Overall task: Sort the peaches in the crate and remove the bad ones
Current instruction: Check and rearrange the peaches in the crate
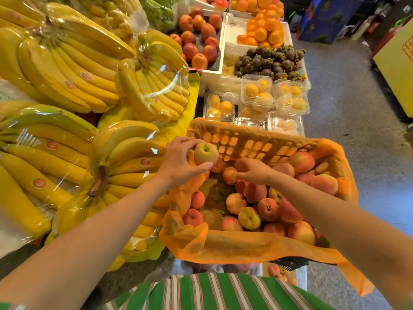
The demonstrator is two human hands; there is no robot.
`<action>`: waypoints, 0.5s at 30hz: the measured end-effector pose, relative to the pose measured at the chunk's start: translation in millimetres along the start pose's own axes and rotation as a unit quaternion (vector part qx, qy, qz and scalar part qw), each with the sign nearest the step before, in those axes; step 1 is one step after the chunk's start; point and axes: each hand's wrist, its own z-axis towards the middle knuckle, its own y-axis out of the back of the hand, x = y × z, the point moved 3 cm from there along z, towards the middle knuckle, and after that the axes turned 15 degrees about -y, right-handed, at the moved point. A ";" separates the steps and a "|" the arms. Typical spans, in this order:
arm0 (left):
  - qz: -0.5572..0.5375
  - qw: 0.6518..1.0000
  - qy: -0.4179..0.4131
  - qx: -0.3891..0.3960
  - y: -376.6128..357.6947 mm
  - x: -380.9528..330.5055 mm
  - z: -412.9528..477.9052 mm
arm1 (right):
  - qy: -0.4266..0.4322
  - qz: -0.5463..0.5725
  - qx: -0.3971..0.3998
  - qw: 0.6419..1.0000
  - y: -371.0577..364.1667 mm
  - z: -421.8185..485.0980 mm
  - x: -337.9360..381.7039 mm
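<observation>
An orange plastic crate (245, 142) lined with orange netting holds several red and yellow peaches (268, 209), piled mostly on its right side. My left hand (178, 159) grips a pale greenish-pink peach (206, 153) above the crate's far left corner, stem pit facing up. My right hand (254, 170) reaches into the crate's middle and pinches a small orange-red peach (229, 175) between thumb and fingers. Bare crate floor with a few leaves shows at the left centre.
Wrapped banana bunches (73, 70) fill the stall to the left. Behind the crate stand clear boxes of yellow fruit (257, 92), mangosteens (270, 61), oranges (263, 30) and a tray of nectarines (199, 36). A grey aisle floor (357, 108) runs along the right.
</observation>
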 end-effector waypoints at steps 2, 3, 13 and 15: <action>-0.001 1.000 0.010 -0.002 -0.7 3.8 0.7 | 0.000 -0.060 -0.001 0.998 -15.5 11.6 5.5; -0.005 1.000 0.013 -0.002 -1.7 6.1 1.1 | 0.001 -0.082 -0.009 0.997 -22.6 17.9 7.5; -0.028 1.000 0.006 -0.001 0.0 15.9 5.6 | -0.004 -0.209 -0.106 0.972 -53.1 45.4 8.8; -0.030 1.000 0.007 0.003 -0.2 16.2 5.2 | 0.021 -0.209 -0.114 0.971 -54.8 45.9 9.9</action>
